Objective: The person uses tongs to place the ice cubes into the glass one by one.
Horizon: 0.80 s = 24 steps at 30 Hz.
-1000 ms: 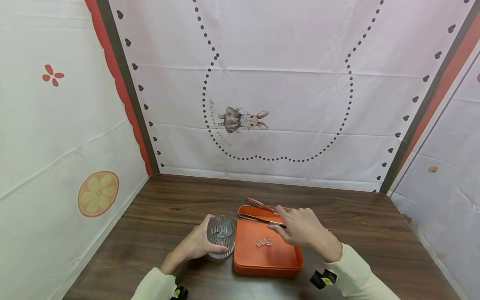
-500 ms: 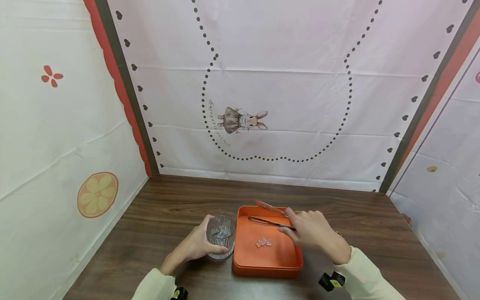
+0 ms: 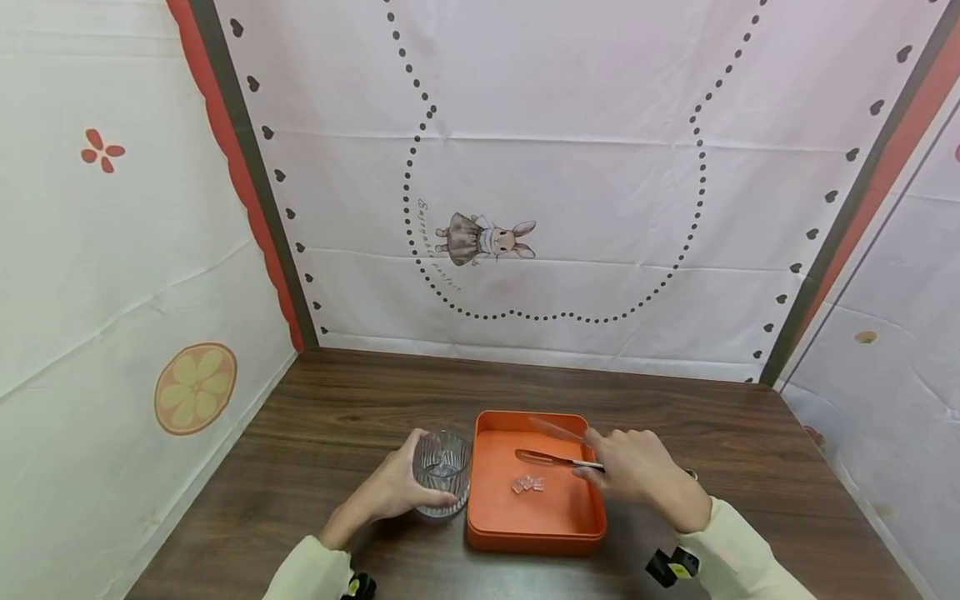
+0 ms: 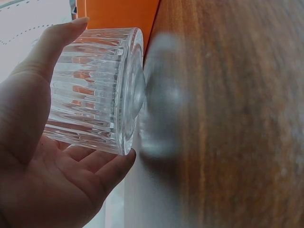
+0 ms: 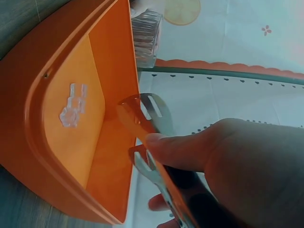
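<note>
My left hand [image 3: 392,487] grips a clear ribbed glass [image 3: 442,468], fingers on the far side and thumb on the near side. In the left wrist view the glass's base [image 4: 135,90] sits right at the wooden tabletop. To its right stands a shallow orange box [image 3: 536,543], with several small clear cubes [image 3: 528,483] clustered on its floor. Metal tongs [image 3: 540,458] are in my right hand [image 3: 645,473], held over the box's right side. Their two arms are spread apart, with nothing between the tips [image 5: 142,161]. The cubes lie to the left and nearer me than the tongs.
The dark wooden table [image 3: 360,392] ends at a white patterned cloth [image 3: 555,208] behind it. More cloth hangs on the left [image 3: 90,275] and right sides. The box's raised walls surround the cubes.
My right hand and the tongs have moved right and slightly nearer me, from beside the glass to over the box's right part. The left hand, glass and cubes stay put.
</note>
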Each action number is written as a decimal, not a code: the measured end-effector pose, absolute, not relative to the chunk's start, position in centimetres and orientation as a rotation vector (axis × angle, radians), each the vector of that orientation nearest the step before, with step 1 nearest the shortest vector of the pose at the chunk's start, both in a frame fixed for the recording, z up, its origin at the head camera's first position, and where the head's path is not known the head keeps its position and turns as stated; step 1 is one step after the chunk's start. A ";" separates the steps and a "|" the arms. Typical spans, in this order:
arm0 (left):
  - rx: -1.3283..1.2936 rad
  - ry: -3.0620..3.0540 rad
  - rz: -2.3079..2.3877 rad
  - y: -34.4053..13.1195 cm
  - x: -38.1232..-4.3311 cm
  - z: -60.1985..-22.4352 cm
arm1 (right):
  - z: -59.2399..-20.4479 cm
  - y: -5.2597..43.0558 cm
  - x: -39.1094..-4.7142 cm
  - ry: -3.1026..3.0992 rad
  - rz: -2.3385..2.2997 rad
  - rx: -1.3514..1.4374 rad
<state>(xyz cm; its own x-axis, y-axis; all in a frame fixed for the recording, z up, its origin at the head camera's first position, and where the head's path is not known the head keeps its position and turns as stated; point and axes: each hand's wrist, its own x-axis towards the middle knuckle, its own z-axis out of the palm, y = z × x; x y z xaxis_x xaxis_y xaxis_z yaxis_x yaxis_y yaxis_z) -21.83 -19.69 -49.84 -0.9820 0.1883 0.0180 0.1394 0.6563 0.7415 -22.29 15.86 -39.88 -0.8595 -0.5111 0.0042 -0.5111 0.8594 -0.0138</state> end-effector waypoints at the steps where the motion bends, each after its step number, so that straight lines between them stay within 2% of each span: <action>1: 0.275 2.804 1.249 -19.7 -21.8 -49.8 | -39.9 15.9 -22.3 -3.049 0.018 0.825; 24: 0.268 2.792 1.263 -19.7 -21.9 -49.8 | -41.2 15.2 -21.9 -3.167 -0.090 0.748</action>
<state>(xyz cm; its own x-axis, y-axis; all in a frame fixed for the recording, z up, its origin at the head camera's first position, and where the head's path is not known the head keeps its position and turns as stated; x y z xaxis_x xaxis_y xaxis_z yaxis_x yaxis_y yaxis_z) -21.94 -19.70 -49.77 -0.9827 0.1850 0.0119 0.1311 0.6480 0.7503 -21.90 15.22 -41.17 -0.8882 -0.4428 -0.1228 -0.4491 0.8931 0.0275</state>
